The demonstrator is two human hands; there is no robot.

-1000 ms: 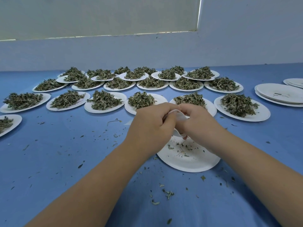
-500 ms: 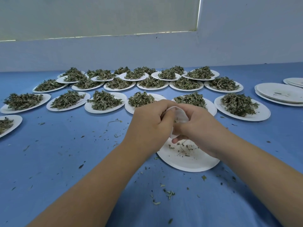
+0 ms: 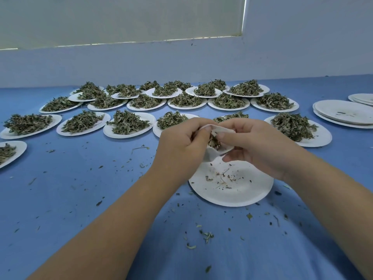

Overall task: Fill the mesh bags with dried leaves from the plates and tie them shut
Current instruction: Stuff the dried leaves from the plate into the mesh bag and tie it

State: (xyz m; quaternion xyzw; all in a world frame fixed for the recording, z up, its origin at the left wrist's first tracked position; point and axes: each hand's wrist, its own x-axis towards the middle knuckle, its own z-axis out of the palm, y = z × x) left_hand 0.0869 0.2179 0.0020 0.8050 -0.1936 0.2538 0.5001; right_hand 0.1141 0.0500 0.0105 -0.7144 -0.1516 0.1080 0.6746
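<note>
The blue table (image 3: 66, 199) spreads out under my arms, running back to a pale wall (image 3: 181, 61). Across its far half sit rows of white plates heaped with dried leaves (image 3: 129, 123), and off to my right stands a stack of empty plates (image 3: 343, 113). Just below my hands lies one nearly bare plate (image 3: 232, 184), with only crumbs and a few stems left on it, and loose leaf bits (image 3: 207, 235) are scattered over the cloth near me. My left hand (image 3: 179, 146) is curled, its fingers pressed onto the near edge of the white mesh bag (image 3: 222, 130). My right hand (image 3: 254, 144) pinches the bag's opposite edge between thumb and forefinger, so the mouth gapes between my hands above the bare plate's far rim. Inside that opening a clump of green leaves (image 3: 214, 142) shows, partly hidden by my fingers. The bag's lower part hangs behind my left hand.
</note>
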